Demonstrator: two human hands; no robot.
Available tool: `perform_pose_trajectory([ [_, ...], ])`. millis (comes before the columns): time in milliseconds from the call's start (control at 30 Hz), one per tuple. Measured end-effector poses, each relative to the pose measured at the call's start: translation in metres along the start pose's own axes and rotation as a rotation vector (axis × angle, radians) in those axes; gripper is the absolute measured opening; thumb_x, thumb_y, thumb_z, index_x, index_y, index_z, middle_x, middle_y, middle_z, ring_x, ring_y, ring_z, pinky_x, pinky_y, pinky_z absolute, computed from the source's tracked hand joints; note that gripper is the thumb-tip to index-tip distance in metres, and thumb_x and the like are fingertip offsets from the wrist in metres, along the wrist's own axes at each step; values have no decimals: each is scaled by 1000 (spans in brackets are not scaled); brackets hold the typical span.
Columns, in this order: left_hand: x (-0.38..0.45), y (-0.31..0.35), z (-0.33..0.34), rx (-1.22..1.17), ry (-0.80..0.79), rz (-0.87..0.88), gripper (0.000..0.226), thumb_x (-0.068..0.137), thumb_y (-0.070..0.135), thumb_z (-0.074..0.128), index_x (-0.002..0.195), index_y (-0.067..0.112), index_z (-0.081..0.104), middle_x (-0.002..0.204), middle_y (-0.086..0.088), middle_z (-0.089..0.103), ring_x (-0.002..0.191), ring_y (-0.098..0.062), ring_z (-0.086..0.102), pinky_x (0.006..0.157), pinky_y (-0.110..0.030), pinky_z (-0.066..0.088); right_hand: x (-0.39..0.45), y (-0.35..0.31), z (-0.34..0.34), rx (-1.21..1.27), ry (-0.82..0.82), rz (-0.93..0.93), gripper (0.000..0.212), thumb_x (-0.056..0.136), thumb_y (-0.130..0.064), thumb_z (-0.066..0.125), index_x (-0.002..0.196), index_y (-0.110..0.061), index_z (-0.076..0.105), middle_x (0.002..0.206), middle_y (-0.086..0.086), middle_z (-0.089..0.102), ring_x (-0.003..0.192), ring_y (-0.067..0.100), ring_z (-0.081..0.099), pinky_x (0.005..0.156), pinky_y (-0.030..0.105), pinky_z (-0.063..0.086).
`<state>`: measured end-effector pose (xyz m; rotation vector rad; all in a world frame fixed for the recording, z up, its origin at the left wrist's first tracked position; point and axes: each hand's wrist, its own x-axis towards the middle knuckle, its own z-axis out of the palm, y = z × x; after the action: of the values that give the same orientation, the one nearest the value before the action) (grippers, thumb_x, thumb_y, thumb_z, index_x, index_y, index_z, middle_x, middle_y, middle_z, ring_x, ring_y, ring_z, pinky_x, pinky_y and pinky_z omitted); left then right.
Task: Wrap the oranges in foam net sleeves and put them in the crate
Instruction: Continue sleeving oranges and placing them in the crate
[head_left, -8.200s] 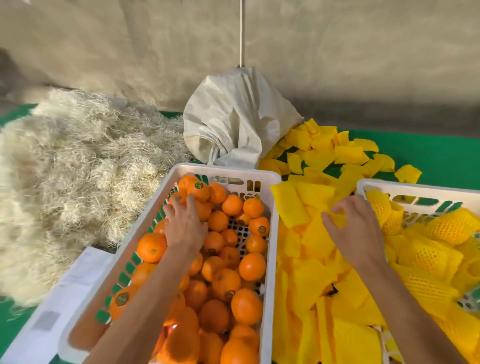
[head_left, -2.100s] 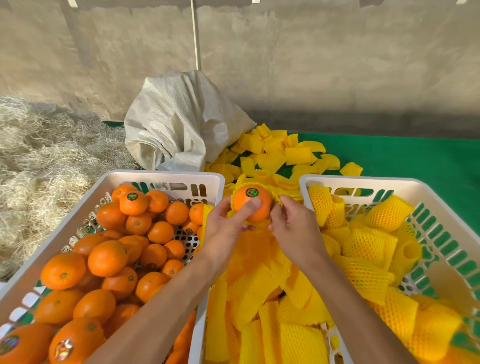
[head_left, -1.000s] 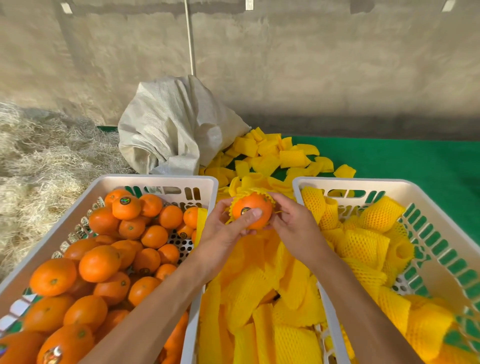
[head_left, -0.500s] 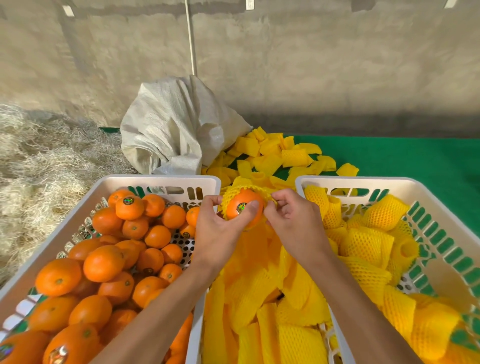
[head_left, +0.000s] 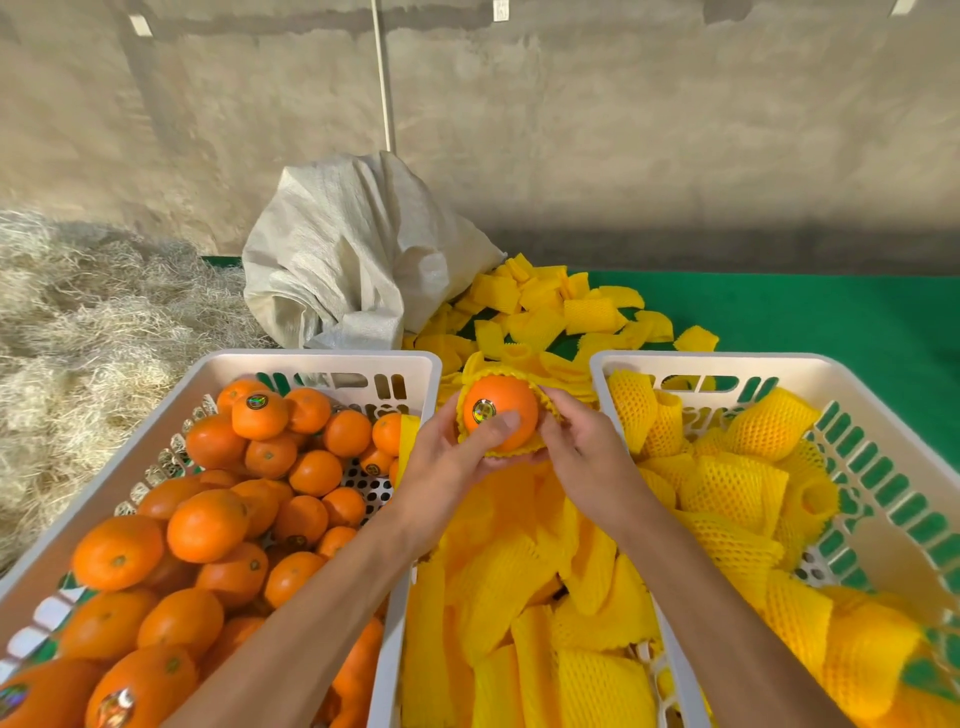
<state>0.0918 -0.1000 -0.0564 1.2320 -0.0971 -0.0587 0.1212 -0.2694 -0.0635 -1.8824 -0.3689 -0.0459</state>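
Green bench below, both hands — left hand (head_left: 452, 457) and right hand (head_left: 582, 447) — grip one orange (head_left: 501, 418) half-seated in its sleeve (head_left: 545, 402) between the crates; wrapped-fruit crate (head_left: 852, 364) lies just right — nearer the right hand

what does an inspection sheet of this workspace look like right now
surface: green mat
job's things: sticker-labelled orange half seated in yellow foam net sleeve; white plastic crate of bare oranges; white plastic crate of sleeved oranges; loose yellow sleeves between the crates
clutter: white woven sack; pale straw heap
grippers: left hand holds the orange; right hand pinches the sleeve
cables: nothing seen
surroundings: concrete wall
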Motion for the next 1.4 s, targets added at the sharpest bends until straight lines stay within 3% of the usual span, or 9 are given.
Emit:
perform_pose_trajectory([
  [100, -1, 0, 1, 37, -12, 6, 61, 81, 27, 85, 136, 14, 62, 130, -15, 68, 119, -35, 68, 94, -50, 60, 2, 4, -5, -32, 13, 16, 37, 105, -22, 56, 141, -25, 58, 129, -3, 67, 115, 15, 65, 93, 34, 59],
  [300, -2, 4, 1, 55, -20, 19, 71, 75, 24, 90, 140, 20, 62, 128, -12, 68, 112, -33, 72, 82, -50, 63, 1, 1, -10, 35, 51, -45, 16, 101, -21, 62, 114, -28, 70, 97, -10, 75, 87, 11, 71, 73, 27, 57],
  [467, -3, 2, -3, 403, 146, 277, 53, 83, 39, 87, 131, 31, 66, 113, 5, 75, 97, -19, 75, 71, -37, 65, 0, -7, 2, -167, 316, -55, 12, 92, -22, 68, 102, -27, 63, 82, -9, 69, 72, 8, 67, 63, 29, 57],
  [667, -3, -3, -7, 692, 349, 380, 73, 74, 67, 80, 134, 35, 52, 129, 20, 60, 113, 3, 63, 82, -14, 55, -8, -22, 13, -299, 385, -184, 15, 86, -24, 72, 94, -18, 62, 77, -7, 63, 68, 5, 57, 56, 9, 40],
  [833, -2, -2, -4, 526, 356, 308, 73, 71, 63, 83, 126, 28, 51, 117, 3, 65, 99, -9, 70, 79, -28, 60, -12, -26, 20, -338, 395, -259, 18, 88, -27, 72, 97, -17, 60, 82, -6, 61, 68, 7, 56, 55, 10, 39],
  [967, 1, -1, 0, 262, 253, 240, 62, 79, 51, 83, 134, 36, 59, 128, 1, 68, 112, -13, 70, 89, -25, 58, -12, -21, 24, -291, 331, -144, 33, 96, -29, 60, 128, -24, 52, 120, -10, 53, 99, 3, 53, 68, 6, 45],
  [1067, 4, -4, -2, 177, 228, 144, 57, 77, 49, 85, 128, 35, 65, 126, 2, 70, 116, -22, 69, 92, -39, 60, -9, -17, 23, -178, 204, 13, 40, 105, -36, 43, 145, -33, 42, 137, -10, 51, 112, 5, 56, 79, 10, 50],
  [1267, 9, -3, -6, 117, 193, 22, 75, 68, 45, 90, 132, 19, 62, 132, -6, 67, 119, -33, 68, 104, -67, 48, 1, -9, 4, 25, 105, 69, 39, 107, -16, 49, 146, -23, 53, 138, -3, 61, 122, 11, 61, 99, 38, 56],
  [1400, 4, 0, -2, 115, 158, -25, 85, 57, 38, 94, 129, 11, 57, 124, -9, 71, 118, -41, 67, 101, -65, 52, 1, -6, -3, 61, 40, 52, 35, 100, -14, 64, 132, -26, 64, 123, -10, 70, 113, 3, 65, 95, 30, 58],
])
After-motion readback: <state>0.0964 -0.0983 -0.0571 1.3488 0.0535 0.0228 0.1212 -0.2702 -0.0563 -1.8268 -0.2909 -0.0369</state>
